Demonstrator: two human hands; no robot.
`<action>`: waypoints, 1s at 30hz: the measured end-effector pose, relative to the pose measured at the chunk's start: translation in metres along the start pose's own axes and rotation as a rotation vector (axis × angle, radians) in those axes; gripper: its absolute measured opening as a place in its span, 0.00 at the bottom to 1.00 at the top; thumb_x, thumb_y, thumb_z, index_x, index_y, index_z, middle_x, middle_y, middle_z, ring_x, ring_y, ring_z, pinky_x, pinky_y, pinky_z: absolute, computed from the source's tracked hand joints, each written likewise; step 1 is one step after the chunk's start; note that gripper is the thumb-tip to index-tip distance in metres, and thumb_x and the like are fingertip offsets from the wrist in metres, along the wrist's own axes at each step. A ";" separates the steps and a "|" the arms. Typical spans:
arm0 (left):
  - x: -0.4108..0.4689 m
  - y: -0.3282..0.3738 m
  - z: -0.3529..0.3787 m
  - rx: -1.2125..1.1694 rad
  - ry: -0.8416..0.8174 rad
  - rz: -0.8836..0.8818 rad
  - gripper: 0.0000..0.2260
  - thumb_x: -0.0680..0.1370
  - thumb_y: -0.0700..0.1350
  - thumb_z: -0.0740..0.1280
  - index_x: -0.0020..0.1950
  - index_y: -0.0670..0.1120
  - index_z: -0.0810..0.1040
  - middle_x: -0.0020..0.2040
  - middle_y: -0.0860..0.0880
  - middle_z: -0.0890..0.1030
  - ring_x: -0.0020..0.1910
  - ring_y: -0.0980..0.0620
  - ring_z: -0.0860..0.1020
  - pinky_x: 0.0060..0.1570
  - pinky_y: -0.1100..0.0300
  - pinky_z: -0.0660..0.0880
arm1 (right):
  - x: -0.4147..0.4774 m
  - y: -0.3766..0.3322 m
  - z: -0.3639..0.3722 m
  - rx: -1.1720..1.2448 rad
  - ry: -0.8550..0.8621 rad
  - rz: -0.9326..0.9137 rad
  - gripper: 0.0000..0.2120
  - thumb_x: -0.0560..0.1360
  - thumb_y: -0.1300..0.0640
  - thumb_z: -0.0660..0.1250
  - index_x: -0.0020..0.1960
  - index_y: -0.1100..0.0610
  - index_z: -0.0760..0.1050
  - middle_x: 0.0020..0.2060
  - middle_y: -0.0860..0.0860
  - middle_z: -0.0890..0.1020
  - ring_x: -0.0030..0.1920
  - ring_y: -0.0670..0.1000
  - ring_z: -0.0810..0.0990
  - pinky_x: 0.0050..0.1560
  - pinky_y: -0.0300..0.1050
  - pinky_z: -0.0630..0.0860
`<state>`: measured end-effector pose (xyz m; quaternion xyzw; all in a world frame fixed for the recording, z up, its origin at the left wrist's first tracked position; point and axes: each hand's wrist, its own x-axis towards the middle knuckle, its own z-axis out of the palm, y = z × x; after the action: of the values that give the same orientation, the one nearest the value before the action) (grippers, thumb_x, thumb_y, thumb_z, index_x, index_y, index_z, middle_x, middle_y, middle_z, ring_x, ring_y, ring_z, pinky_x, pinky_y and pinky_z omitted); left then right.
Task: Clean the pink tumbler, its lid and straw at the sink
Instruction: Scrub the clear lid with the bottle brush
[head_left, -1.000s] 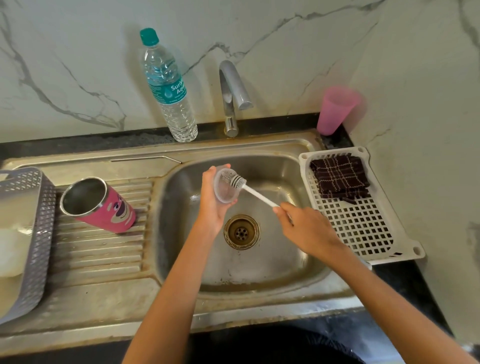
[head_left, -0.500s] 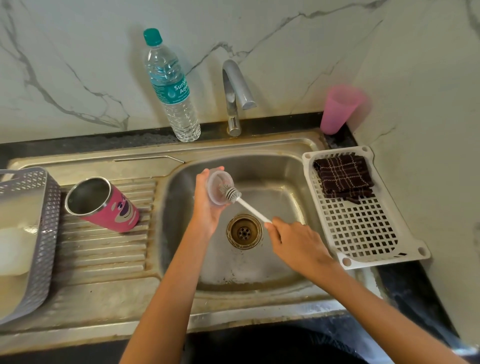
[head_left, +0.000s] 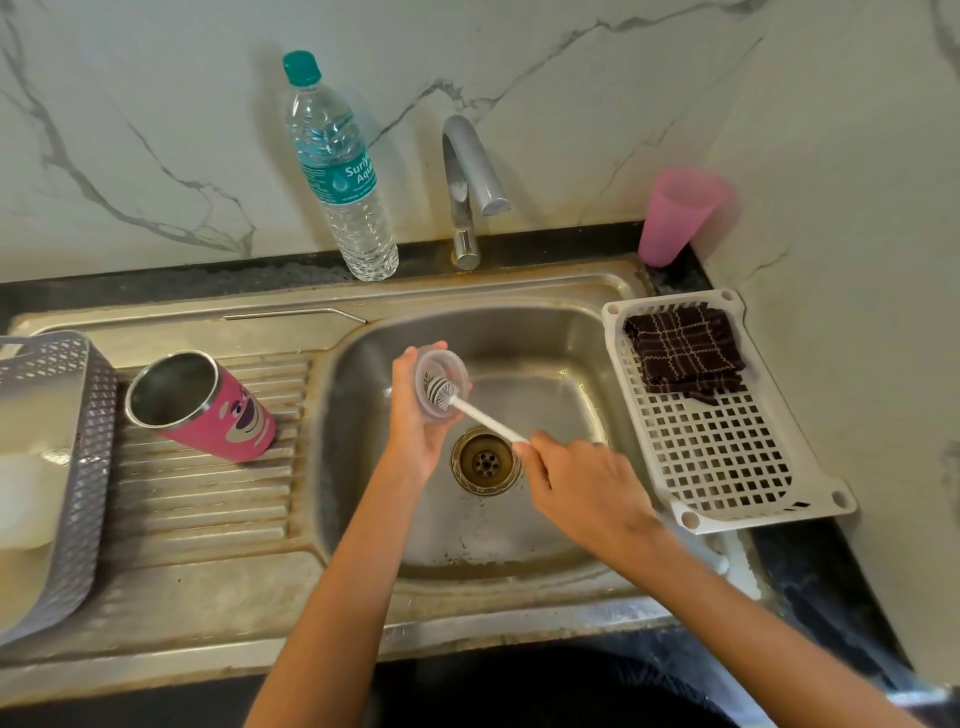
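My left hand (head_left: 415, 415) holds the clear round lid (head_left: 451, 368) upright over the steel sink basin (head_left: 561, 364), its inside facing right. My right hand (head_left: 582, 488) grips the white handle of a small bottle brush (head_left: 441, 391), whose bristle head presses inside the lid. The pink tumbler (head_left: 208, 405) with a cartoon face lies tilted on the ribbed drainboard (head_left: 208, 499) at left, open mouth toward the back left. A thin metal straw (head_left: 296, 313) rests on the sink's back ledge.
A water bottle (head_left: 343, 171) and the tap (head_left: 467, 176) stand at the back. A pink plastic cup (head_left: 675, 213) sits in the back right corner. A white slotted tray (head_left: 727, 457) with a dark checked cloth (head_left: 685, 353) lies right of the basin. A grey perforated basket (head_left: 78, 467) is at far left.
The brush head has shifted lower and deeper inside the lid, and my right hand has drawn down toward the drain. The lid has stayed in my left hand.
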<state>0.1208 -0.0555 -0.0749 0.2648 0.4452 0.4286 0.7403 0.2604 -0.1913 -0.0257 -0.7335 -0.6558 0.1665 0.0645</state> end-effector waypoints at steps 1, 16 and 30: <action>-0.001 0.000 0.001 0.031 -0.015 0.001 0.16 0.80 0.56 0.58 0.53 0.48 0.80 0.48 0.47 0.78 0.47 0.51 0.77 0.49 0.53 0.74 | 0.005 0.002 -0.001 -0.015 0.031 0.020 0.19 0.83 0.44 0.45 0.51 0.52 0.71 0.28 0.46 0.70 0.29 0.51 0.72 0.33 0.45 0.69; -0.004 -0.003 0.030 0.335 0.294 0.148 0.14 0.81 0.60 0.55 0.56 0.55 0.75 0.55 0.54 0.78 0.56 0.58 0.75 0.58 0.58 0.68 | 0.025 -0.023 0.001 0.396 -0.039 0.165 0.17 0.84 0.48 0.46 0.47 0.56 0.67 0.34 0.52 0.75 0.38 0.57 0.76 0.40 0.52 0.73; 0.011 0.016 0.019 0.415 0.326 0.196 0.15 0.80 0.59 0.61 0.38 0.52 0.72 0.40 0.52 0.74 0.43 0.52 0.72 0.47 0.55 0.70 | 0.021 -0.018 -0.012 0.359 -0.060 0.089 0.18 0.83 0.47 0.46 0.43 0.53 0.67 0.31 0.50 0.74 0.28 0.47 0.71 0.29 0.42 0.65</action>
<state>0.1339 -0.0383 -0.0581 0.3801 0.6087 0.4349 0.5440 0.2492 -0.1672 -0.0125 -0.7333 -0.5841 0.3054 0.1671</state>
